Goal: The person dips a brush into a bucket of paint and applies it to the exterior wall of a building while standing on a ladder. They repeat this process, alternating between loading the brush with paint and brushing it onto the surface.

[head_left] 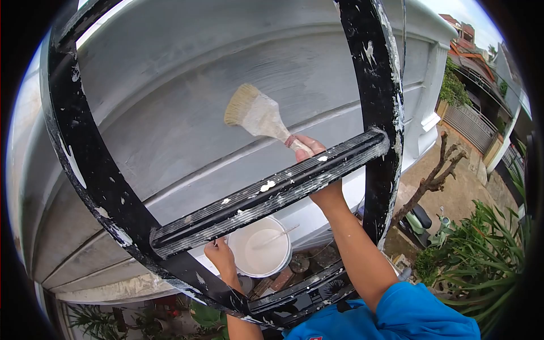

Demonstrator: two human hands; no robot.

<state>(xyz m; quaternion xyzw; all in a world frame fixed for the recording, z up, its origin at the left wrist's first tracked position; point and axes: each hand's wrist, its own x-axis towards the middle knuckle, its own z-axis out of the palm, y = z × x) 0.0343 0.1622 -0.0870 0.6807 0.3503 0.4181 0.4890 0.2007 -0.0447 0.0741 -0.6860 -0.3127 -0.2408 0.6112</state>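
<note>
A wide paintbrush [262,115] with pale bristles and a paint-smeared ferrule is in my right hand [309,145], which is closed around its handle. My right arm reaches up behind a black ladder rung [272,184], which hides part of that hand. The bristles point up and left, in front of the grey wall [187,113]. Low on the left, my left hand [220,256] is closed just under the rung, beside the rim of a white bucket [289,253]. What its fingers grip is hidden. Off-white paint [263,249] fills part of the bucket, with a stick [277,237] leaning in it.
Paint-spotted ladder rails [377,85] frame both sides, and a lower rung [300,292] crosses near my body. Far below on the right are a bare tree trunk [428,184], a parked scooter [422,224] and leafy plants [481,255]. More plants [96,320] stand below left.
</note>
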